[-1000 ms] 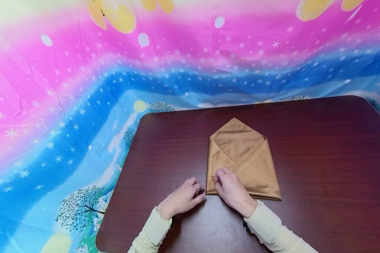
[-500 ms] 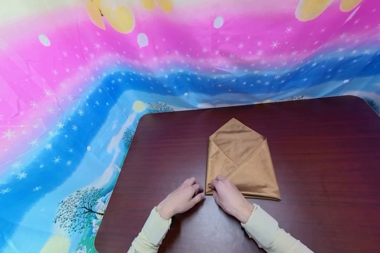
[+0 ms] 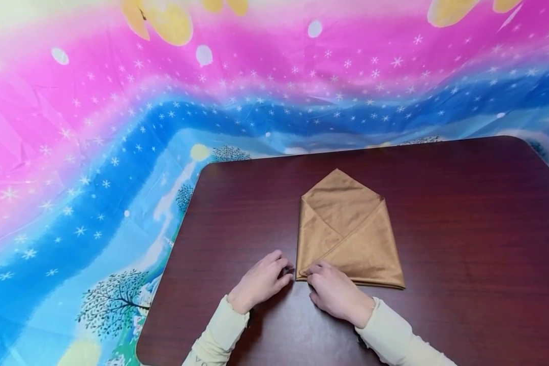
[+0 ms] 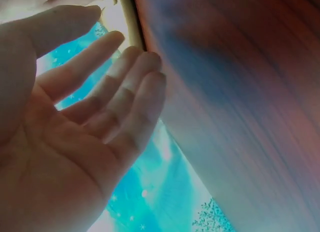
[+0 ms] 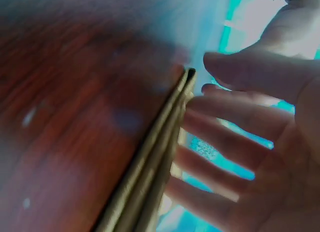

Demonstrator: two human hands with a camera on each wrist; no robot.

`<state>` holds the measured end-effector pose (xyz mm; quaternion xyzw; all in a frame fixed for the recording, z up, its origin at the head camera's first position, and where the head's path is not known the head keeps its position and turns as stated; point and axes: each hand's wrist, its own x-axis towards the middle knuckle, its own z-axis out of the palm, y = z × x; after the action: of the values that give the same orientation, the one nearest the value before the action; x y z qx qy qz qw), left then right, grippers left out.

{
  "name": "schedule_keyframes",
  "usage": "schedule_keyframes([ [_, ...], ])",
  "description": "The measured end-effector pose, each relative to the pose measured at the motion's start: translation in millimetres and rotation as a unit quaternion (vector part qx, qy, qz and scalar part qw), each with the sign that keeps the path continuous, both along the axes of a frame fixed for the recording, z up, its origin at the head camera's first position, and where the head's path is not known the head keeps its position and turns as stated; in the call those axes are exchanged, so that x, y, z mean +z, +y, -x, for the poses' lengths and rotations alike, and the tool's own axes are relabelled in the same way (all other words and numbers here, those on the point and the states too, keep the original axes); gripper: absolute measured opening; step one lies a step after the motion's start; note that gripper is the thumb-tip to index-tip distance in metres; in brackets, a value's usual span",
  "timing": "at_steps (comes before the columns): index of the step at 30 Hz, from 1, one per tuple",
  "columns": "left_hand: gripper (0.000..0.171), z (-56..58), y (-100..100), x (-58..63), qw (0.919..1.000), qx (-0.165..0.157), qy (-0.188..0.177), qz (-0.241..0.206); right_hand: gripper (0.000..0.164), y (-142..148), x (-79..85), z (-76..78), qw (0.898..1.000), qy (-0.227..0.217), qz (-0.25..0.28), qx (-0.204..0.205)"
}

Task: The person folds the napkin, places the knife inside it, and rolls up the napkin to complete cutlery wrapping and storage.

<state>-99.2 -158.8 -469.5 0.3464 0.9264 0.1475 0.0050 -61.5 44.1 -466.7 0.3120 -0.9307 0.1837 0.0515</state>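
A gold-brown satiny cloth (image 3: 354, 244), folded into an envelope shape with its point at the far side, lies flat on the table. A flap runs diagonally down to its near-left corner. My right hand (image 3: 336, 292) rests its fingertips on the cloth beside that flap's tip. In the right wrist view the fingers (image 5: 230, 147) are nearly straight against the layered cloth edge (image 5: 157, 157), the thumb apart from them. My left hand (image 3: 262, 282) stays just left of the cloth's near-left corner, fingers relaxed and nothing in them. Its palm and loosely spread fingers (image 4: 107, 97) show in the left wrist view.
The dark reddish-brown table (image 3: 476, 229) has rounded corners and extends on both sides of the cloth. Behind it and to its left hangs a pink and blue printed backdrop (image 3: 256, 76) with snowflakes and trees.
My right hand has drawn the flap's tip down and left to the near-left corner, and its fingers have loosened from their pinch. The left hand has barely moved.
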Motion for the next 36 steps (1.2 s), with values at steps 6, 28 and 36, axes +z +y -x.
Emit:
schedule_keyframes([
  [6,0.009,2.3,9,-1.4,0.9996,-0.025,0.015,-0.005,0.008,14,1.9,-0.1,0.996,-0.026,-0.008,0.079],
  [28,0.01,-3.8,34,3.4,0.9812,-0.065,0.166,0.074,0.021,123,8.6,-2.8,0.997,0.079,-0.002,-0.021],
  [36,0.012,-7.0,56,-2.6,0.9607,-0.125,0.225,0.103,0.027,138,-9.3,-10.3,0.994,0.104,-0.027,-0.023],
])
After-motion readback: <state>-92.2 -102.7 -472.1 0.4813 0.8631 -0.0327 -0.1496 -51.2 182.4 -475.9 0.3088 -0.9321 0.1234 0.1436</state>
